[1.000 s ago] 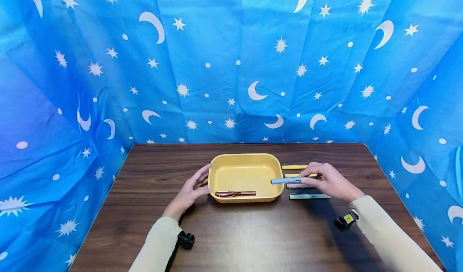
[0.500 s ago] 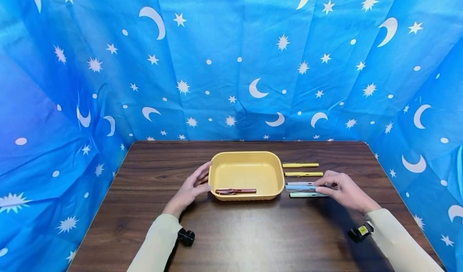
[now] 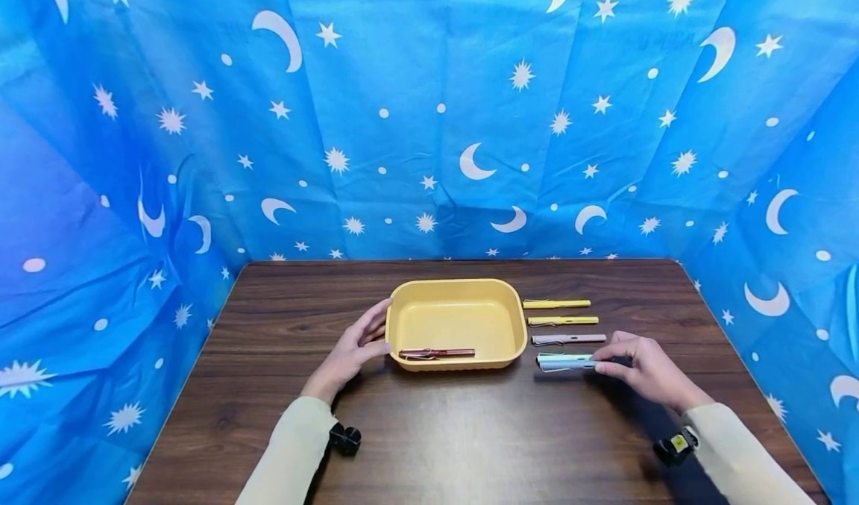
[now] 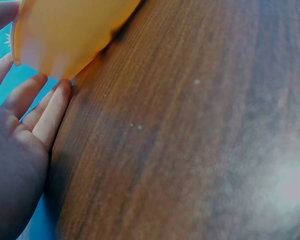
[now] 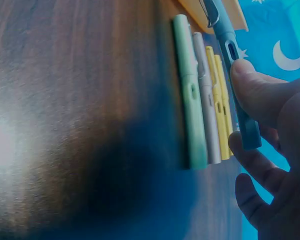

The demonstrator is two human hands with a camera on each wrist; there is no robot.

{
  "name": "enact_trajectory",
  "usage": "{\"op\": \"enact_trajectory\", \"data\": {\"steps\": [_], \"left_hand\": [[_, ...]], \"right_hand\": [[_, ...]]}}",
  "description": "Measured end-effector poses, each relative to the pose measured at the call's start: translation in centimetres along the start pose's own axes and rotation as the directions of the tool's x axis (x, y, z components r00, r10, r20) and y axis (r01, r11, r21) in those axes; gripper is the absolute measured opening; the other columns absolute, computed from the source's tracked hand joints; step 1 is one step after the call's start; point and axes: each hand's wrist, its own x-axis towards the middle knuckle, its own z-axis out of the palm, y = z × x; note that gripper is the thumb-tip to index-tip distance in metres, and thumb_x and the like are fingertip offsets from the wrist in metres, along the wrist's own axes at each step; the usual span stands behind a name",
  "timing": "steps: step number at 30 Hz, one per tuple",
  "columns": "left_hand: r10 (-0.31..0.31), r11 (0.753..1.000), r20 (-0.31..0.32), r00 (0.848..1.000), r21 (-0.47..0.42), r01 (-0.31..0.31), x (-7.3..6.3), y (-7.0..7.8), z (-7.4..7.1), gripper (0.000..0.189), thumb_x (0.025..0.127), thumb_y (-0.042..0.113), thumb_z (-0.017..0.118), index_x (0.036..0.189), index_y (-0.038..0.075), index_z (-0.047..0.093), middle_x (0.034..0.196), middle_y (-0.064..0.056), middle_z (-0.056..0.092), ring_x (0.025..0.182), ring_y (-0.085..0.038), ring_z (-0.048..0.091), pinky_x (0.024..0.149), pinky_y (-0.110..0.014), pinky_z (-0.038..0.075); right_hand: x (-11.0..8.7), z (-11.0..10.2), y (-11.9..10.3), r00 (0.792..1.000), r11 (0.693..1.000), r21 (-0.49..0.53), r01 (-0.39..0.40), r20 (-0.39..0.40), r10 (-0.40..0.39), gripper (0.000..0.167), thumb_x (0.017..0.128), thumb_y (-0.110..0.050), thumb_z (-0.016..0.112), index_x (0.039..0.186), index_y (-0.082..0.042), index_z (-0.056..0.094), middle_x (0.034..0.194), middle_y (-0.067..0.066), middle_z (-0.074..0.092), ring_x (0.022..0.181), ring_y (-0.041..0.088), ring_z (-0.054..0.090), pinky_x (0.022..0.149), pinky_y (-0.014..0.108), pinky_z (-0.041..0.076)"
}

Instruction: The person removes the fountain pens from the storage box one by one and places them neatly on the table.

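Blue pen (image 3: 564,366) raised near green pen (image 5: 191,107), right hand (image 3: 646,371) fingers clamped on it, left hand (image 3: 345,359) fingers apart at tray (image 3: 463,365); seemingly mid-placement, next needing alignment, then lowering.

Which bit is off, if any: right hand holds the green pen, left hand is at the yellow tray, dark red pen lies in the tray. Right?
Wrong pen: the right wrist view shows the right hand holding the blue pen, with the green pen on the table. Left hand at the yellow tray, dark red pen in it.
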Motion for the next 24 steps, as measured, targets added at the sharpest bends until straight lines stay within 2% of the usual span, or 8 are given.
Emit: {"op": "enact_trajectory", "data": {"steps": [3, 9, 13, 17, 24], "left_hand": [[0.018, 1.000, 0.006, 1.000, 0.005, -0.018, 0.0, -0.1, -0.1, 0.078, 0.100, 0.007, 0.068, 0.167, 0.019, 0.031, 0.169, -0.012, 0.035, 0.151, -0.037, 0.040, 0.119, -0.039, 0.039], [0.021, 1.000, 0.000, 1.000, -0.001, -0.021, 0.0, -0.3, -0.2, 0.078, 0.100, 0.006, 0.069, 0.167, 0.020, 0.031, 0.169, -0.013, 0.036, 0.152, -0.038, 0.040, 0.121, -0.056, 0.032], [0.023, 1.000, 0.005, 1.000, -0.004, -0.023, 0.0, -0.3, -0.1, 0.079, 0.099, 0.006, 0.069, 0.167, 0.019, 0.031, 0.169, -0.013, 0.036, 0.152, -0.038, 0.039, 0.121, -0.057, 0.032], [0.023, 1.000, 0.008, 1.000, -0.011, -0.023, -0.1, -0.3, 0.0, 0.079, 0.099, 0.006, 0.069, 0.167, 0.019, 0.030, 0.169, -0.014, 0.036, 0.152, -0.038, 0.039, 0.122, -0.056, 0.031], [0.023, 1.000, 0.008, 1.000, -0.012, -0.023, -0.1, -0.4, 0.0, 0.079, 0.099, 0.006, 0.068, 0.167, 0.020, 0.030, 0.169, -0.013, 0.036, 0.152, -0.038, 0.039, 0.121, -0.048, 0.035]], "right_hand": [[-0.3, 0.4, 0.2, 1.000, 1.000, -0.002, 0.019, -0.014, -0.019, 0.013, 0.089, -0.007, 0.082, 0.096, -0.018, 0.084, 0.079, -0.015, 0.059, 0.070, 0.003, 0.049, 0.061, 0.023, 0.043], [-0.7, 1.3, 0.7, 0.997, 0.998, -0.018, 0.065, -0.031, -0.066, 0.013, 0.088, -0.008, 0.083, 0.095, -0.019, 0.084, 0.078, -0.017, 0.056, 0.069, 0.000, 0.047, 0.060, 0.022, 0.041], [-1.0, 1.6, 1.0, 0.996, 0.996, -0.036, 0.079, -0.033, -0.080, 0.014, 0.087, -0.007, 0.084, 0.095, -0.019, 0.084, 0.078, -0.019, 0.056, 0.068, -0.001, 0.046, 0.060, 0.021, 0.041], [-1.3, 1.7, 1.4, 0.998, 0.997, -0.054, 0.061, -0.018, -0.062, 0.015, 0.088, -0.008, 0.084, 0.096, -0.021, 0.084, 0.078, -0.019, 0.057, 0.068, -0.002, 0.046, 0.060, 0.021, 0.041], [-1.5, 1.8, 2.0, 0.998, 0.994, -0.093, 0.063, 0.010, -0.062, 0.013, 0.089, -0.010, 0.083, 0.095, -0.021, 0.084, 0.084, -0.020, 0.064, 0.075, -0.001, 0.053, 0.062, 0.024, 0.046]]}}
